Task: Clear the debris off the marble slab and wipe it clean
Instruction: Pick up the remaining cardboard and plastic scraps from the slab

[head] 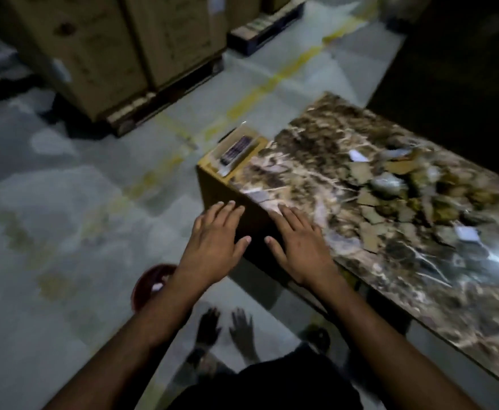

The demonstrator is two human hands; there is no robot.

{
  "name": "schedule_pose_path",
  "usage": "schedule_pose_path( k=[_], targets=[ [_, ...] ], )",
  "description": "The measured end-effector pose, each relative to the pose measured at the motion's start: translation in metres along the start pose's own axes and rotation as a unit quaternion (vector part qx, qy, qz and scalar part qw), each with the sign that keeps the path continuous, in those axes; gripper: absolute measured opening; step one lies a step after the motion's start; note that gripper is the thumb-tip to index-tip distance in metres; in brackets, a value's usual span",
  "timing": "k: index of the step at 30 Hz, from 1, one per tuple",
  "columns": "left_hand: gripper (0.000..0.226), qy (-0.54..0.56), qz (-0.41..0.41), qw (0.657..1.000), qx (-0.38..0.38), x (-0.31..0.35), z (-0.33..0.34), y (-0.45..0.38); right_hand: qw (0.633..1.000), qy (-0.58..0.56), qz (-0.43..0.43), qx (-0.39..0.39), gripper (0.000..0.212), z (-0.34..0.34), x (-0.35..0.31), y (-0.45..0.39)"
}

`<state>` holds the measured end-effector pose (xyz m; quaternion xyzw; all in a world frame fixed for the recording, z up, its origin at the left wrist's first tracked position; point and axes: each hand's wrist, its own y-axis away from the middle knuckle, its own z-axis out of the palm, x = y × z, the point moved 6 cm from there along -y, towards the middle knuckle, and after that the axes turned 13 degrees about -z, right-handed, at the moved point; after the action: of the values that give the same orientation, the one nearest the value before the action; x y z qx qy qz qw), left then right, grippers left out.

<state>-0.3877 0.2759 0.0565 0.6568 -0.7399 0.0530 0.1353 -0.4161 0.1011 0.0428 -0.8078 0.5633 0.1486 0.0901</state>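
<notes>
Sitting beside the marble slab (346,161), a cardboard box (212,184) bears a packet (238,150).

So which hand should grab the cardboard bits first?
Probably the right hand. It is open over the near corner of the slab, on the same side as the scraps. The left hand, also open, hovers off the slab's edge, farther from them.

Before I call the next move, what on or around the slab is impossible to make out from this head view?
- Debris pile: motion blur; cardboard scraps and paper show, single pieces unclear.
- Marble slab: right end cut by the frame edge.
- Red container: partly behind the left forearm; contents unclear.
- Packet on the box: label too blurred.
- No wiping cloth visible.
</notes>
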Motion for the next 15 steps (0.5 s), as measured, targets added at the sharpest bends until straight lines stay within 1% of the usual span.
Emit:
schedule_pose_path(
  k=[1,3,6,8,11,15],
  targets=[
    [0.066,-0.005,0.029,1.000,-0.005,0.029,0.003,-0.008,0.999,-0.003,0.023,0.027,0.065,-0.014,0.018,0.014],
    [0.065,-0.016,0.081,0.996,-0.013,0.089,0.016,-0.022,0.995,-0.008,0.072,0.074,0.062,-0.037,0.061,0.041],
    [0.065,-0.027,0.137,0.990,-0.033,0.166,0.040,-0.035,0.985,-0.011,0.128,0.115,0.061,-0.060,0.122,0.083],
    [0.065,-0.012,0.161,0.985,-0.058,0.215,0.060,-0.039,0.976,-0.022,0.164,0.141,0.062,-0.073,0.168,0.113],
    [0.064,0.007,0.193,0.978,-0.075,0.271,0.089,-0.044,0.961,-0.051,0.219,0.159,0.056,-0.079,0.227,0.154],
    [0.064,-0.002,0.221,0.970,-0.097,0.319,0.133,-0.060,0.952,-0.085,0.257,0.146,0.057,-0.068,0.290,0.188]
  ],
)
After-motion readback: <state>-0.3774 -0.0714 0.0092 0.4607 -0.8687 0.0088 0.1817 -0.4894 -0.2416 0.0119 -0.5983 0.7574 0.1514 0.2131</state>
